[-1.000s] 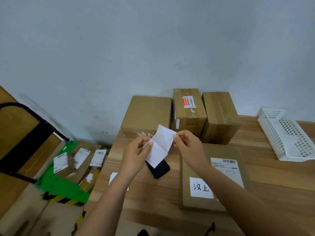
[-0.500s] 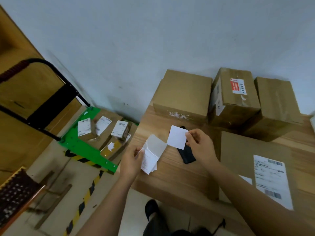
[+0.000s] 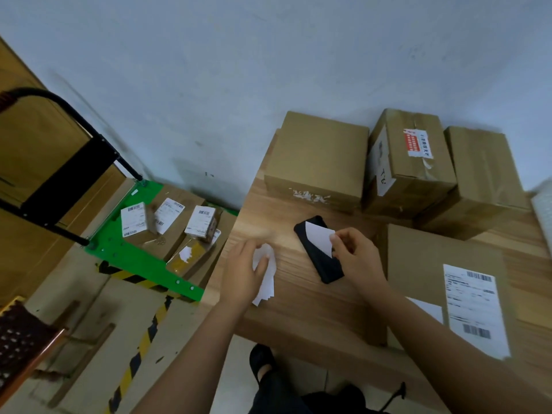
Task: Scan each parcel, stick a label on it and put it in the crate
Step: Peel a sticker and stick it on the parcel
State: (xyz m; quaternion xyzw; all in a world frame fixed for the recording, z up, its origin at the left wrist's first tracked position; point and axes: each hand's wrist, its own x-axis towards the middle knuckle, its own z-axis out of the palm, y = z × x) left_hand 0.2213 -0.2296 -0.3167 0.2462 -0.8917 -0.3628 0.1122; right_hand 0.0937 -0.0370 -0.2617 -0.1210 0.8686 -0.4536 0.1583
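My right hand (image 3: 357,258) pinches a blank white label (image 3: 319,238) above a black handheld scanner (image 3: 319,258) lying on the wooden table (image 3: 298,306). My left hand (image 3: 243,271) holds a stack of white label sheets (image 3: 265,279) near the table's left edge. A flat brown parcel (image 3: 424,258) with a printed shipping label (image 3: 475,309) lies on the table at my right. Three brown boxes stand against the wall behind: a plain one (image 3: 319,162), one with a red sticker (image 3: 409,162) and a third (image 3: 481,180).
Left of the table, on the floor, a green platform trolley (image 3: 131,258) with a black handle (image 3: 59,174) carries several labelled parcels (image 3: 167,222). A white perforated crate (image 3: 542,210) shows at the right edge. Black-and-yellow floor tape (image 3: 140,348) runs below the trolley.
My right hand has peeled one label off the stack and moved it right, over the scanner. My left hand lowered the stack to the table's left edge. My view swung left.
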